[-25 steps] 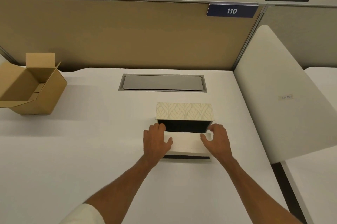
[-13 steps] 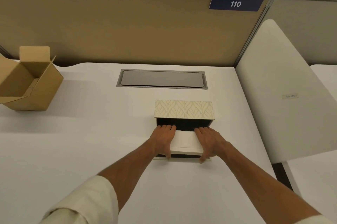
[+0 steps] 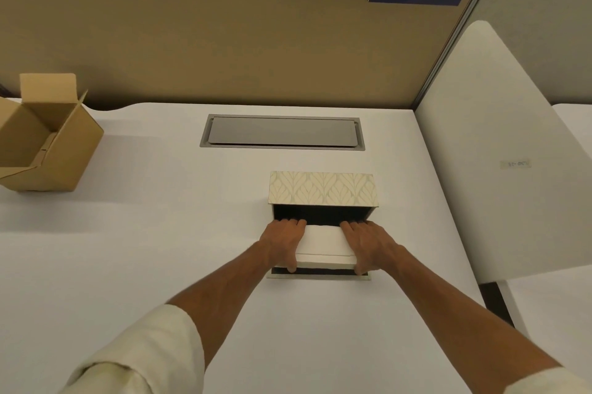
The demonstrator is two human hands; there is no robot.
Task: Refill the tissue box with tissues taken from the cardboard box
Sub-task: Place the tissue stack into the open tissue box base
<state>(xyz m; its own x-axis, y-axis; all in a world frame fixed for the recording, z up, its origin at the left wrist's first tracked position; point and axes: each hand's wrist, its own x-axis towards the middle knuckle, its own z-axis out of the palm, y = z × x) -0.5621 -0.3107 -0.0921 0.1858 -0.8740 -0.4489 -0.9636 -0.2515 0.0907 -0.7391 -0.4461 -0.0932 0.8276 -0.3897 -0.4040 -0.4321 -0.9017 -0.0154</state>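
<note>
A leaf-patterned tissue box (image 3: 323, 190) lies on the white desk, its dark open side facing me and its flap flat on the desk in front. A white stack of tissues (image 3: 325, 244) sits on that flap, its far edge at the box's opening. My left hand (image 3: 282, 241) grips the stack's left end and my right hand (image 3: 368, 244) grips its right end, fingertips at the opening. The open cardboard box (image 3: 48, 143) stands at the far left; nothing shows inside it.
A grey cable hatch (image 3: 282, 132) is set into the desk (image 3: 144, 249) behind the tissue box. A tan partition (image 3: 224, 41) with a "110" sign closes off the back. A white divider panel (image 3: 499, 153) rises along the right edge.
Both hands have closed in on the ends of the tissue stack and slid it a little toward the opening of the tissue box. The cardboard box has not moved.
</note>
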